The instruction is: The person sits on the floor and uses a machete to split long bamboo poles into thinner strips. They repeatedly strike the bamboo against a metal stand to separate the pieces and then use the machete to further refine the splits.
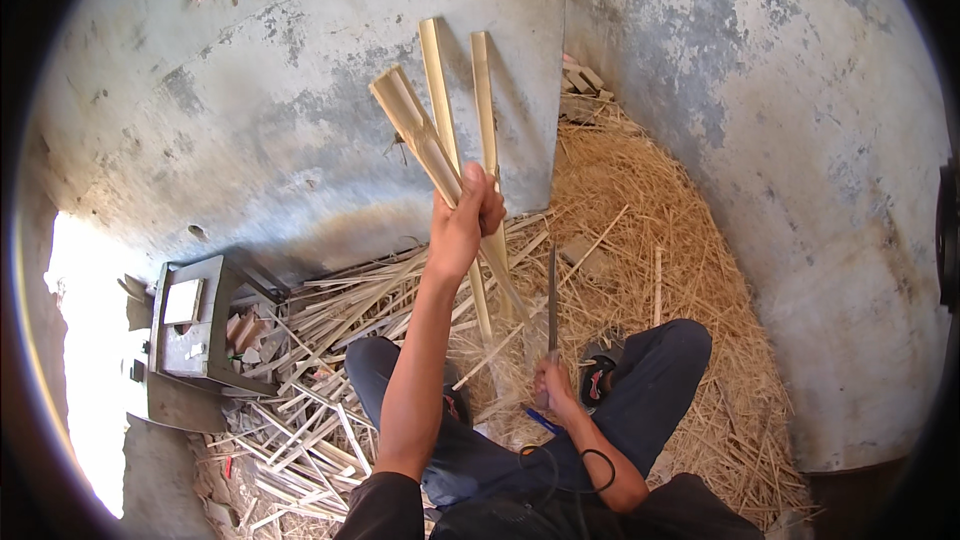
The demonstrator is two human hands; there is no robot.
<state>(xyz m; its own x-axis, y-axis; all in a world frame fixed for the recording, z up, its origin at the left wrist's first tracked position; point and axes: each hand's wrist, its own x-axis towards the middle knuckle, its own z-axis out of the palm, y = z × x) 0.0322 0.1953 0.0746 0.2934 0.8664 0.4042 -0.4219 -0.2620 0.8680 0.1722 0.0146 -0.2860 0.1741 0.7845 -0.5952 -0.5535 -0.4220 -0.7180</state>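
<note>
ok so my left hand (468, 202) is wrapped tight around a split wooden piece (408, 120), thumb up along it, w/ the far end up in front of the wall (290, 130) and the near end slanting down btwn my legs. two narrow strips (432, 45) stand just beside it, can't tell if they're in my grip too or just propped up, tbh. right hand (553, 380) is curled round the base of a long blade (553, 290) pointing away from me.

what could go wrong, imo: the blade's right next to the low end of the wood, so if it skids off the grain it could prob swing toward my shin or my right shoe (597, 380), which is v close. if those strips aren't held, a bump might send them sliding. one-handed hold on smth that long = could twist if pushed off-center, & edges may splinter into my palm. also the black cord (600, 470) loops by my right forearm, might snag mid-stroke. loose shavings (640, 200) underfoot prob don't help footing either.
</note>
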